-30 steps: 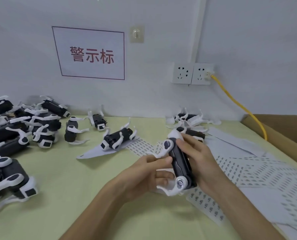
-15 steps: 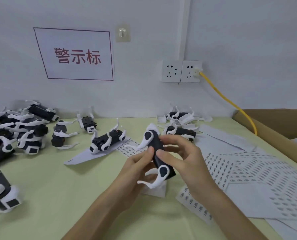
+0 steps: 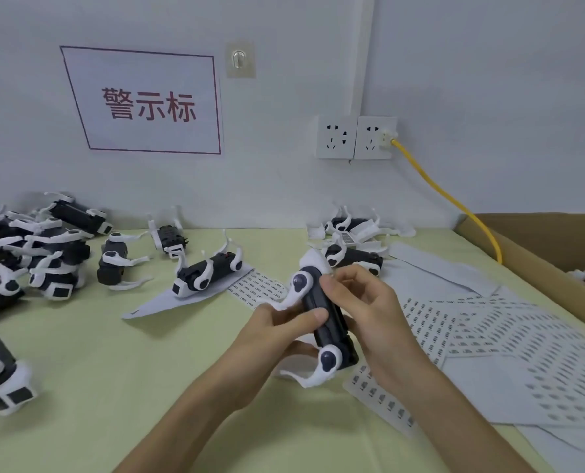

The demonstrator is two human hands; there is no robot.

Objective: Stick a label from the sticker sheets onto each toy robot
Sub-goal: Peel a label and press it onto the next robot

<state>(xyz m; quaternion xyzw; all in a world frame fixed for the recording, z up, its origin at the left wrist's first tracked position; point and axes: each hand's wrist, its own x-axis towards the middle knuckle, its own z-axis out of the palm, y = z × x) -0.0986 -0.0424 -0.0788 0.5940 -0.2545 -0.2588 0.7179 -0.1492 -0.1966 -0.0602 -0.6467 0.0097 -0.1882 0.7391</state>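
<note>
Pale green covers the table (image 3: 96,370) in front of me, with a white wall behind it. At far left a heap of black-and-white toy robots (image 3: 45,247) lies tangled, white legs sticking out. On the wall above hangs a white sign (image 3: 148,104) with a dark red border and the red characters 警示标. One robot on its side (image 3: 206,273) rests on a grey pointed sheet. My left hand (image 3: 277,339) grips the held toy robot (image 3: 325,319) from the left, thumb pressed on its dark body, fingers curled underneath. The toy is off the table, between both hands, one end tilted away from me. My right hand (image 3: 369,312) clasps its right side, fingertips pinching near the upper end. Behind, a yellow cable (image 3: 455,203) runs from a double wall socket (image 3: 356,136). Sticker sheets (image 3: 489,336) overlap across the right half of the table; their small print is too fine to read. A cardboard box (image 3: 540,264) stands at the right edge, something white and dark just showing inside
</note>
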